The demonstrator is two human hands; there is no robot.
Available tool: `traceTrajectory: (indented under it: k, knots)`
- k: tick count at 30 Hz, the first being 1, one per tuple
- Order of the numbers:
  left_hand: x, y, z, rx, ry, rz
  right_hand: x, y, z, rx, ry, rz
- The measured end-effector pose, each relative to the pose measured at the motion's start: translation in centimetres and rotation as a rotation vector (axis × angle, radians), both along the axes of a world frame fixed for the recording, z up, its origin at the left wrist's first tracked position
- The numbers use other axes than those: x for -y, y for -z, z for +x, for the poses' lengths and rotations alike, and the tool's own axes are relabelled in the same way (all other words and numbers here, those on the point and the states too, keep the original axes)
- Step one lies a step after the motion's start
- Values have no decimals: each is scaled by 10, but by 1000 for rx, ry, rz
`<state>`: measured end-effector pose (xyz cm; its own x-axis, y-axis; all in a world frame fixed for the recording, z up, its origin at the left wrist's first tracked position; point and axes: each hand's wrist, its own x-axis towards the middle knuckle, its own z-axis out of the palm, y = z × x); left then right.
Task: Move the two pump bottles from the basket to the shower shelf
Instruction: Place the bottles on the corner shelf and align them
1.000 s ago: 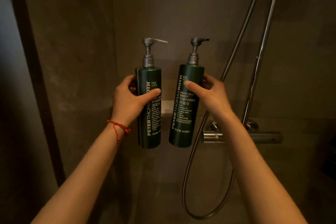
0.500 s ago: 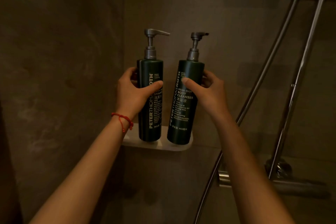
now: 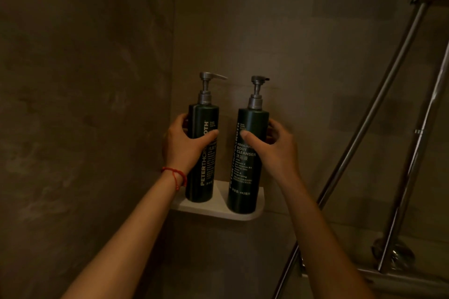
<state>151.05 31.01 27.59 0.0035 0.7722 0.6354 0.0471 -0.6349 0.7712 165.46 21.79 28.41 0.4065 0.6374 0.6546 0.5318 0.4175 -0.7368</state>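
Observation:
Two dark green pump bottles with grey pumps stand upright on the small white corner shelf point(image 3: 220, 210). The shampoo bottle point(image 3: 202, 172) is on the left, the body cleanser bottle point(image 3: 245, 177) on the right, a gap between them. My left hand point(image 3: 184, 145) wraps the shampoo bottle's upper half, thumb across its front. My right hand point(image 3: 274, 145) holds the cleanser bottle from the right, thumb on its label. A red string bracelet is on my left wrist. The basket is not in view.
Dark tiled shower walls meet in a corner behind the shelf. A chrome riser rail point(image 3: 413, 160) and a shower hose point(image 3: 364, 126) run diagonally at the right. The chrome mixer valve point(image 3: 393, 257) sits low right.
Both bottles came from mid-air down onto the shelf and now rest on it. They stand further apart than half a second ago. Both hands keep their hold.

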Motion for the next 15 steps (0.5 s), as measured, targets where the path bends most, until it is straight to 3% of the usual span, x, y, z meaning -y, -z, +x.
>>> traceTrajectory:
  k: [8, 15]
  knots:
    - [-8, 16, 7, 17, -43, 42, -2, 15, -8, -21, 28, 51]
    - [-3, 48, -8, 26, 34, -74, 9, 48, -5, -129, 20, 18]
